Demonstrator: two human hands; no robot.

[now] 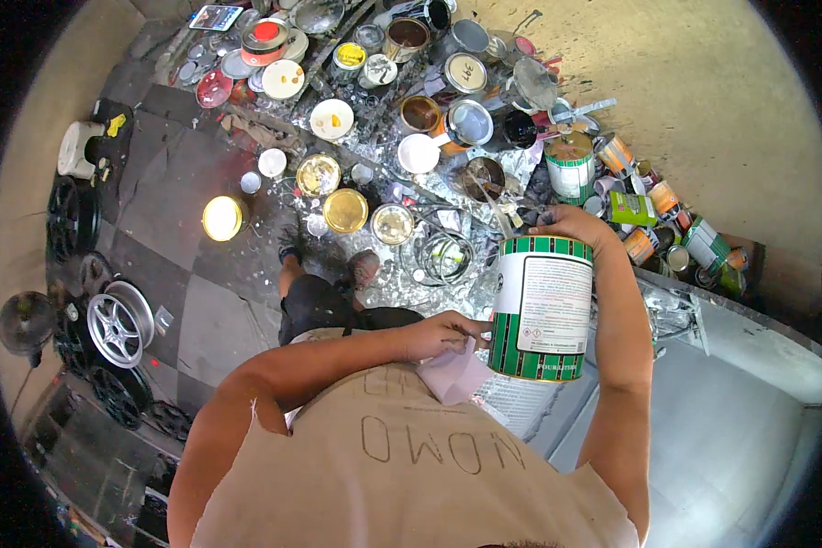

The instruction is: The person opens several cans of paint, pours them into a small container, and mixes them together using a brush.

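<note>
A large green and white paint can (pixel 543 306) is tilted in front of my chest, its printed label facing me. My right hand (pixel 568 226) is closed around its far end, with the forearm running along the can's right side. My left hand (pixel 440 336) pinches a pale pink piece of cloth or paper (pixel 455 374), which hangs below the fingers. A finger of that hand reaches to the can's left side and seems to touch it. Just beyond the can, a stick or brush (pixel 500 217) rises from an open tin of dark paint (pixel 482 178).
Open paint tins (pixel 345 211) and lids crowd the stained floor ahead. A lit yellowish tin (pixel 222 218) stands left of them. More cans (pixel 571 169) lie along the right wall. Wheel rims (pixel 119 324) and a white stool (pixel 80 149) are at the left.
</note>
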